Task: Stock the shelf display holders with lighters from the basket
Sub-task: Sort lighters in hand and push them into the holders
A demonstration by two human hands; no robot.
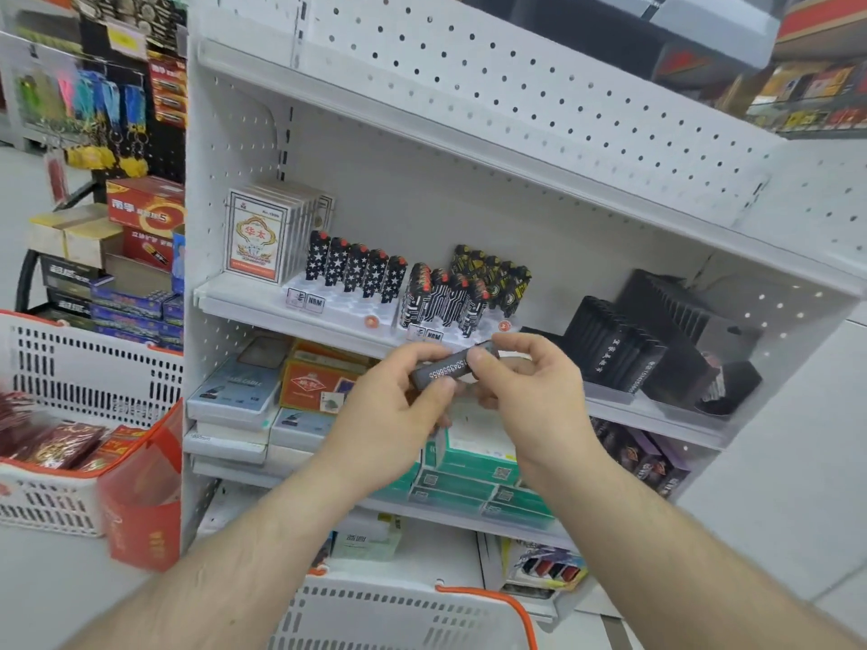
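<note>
White display holder (338, 300), centre frame, carries star-patterned lighters (355, 269). White basket (399, 616), bottom edge; contents hidden. Dark lighter (450, 365) with white digits, centre, lies tilted, pinched between left hand (389, 410) and right hand (530, 391), possibly transparent-topped.

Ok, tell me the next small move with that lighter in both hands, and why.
Probably carry the black lighter, which both the left hand and the right hand pinch crosswise, up to the white display holder and stand it upright in an empty slot. The star-patterned lighters fill only the back row there, with open slots showing in front, so there is room.
</note>
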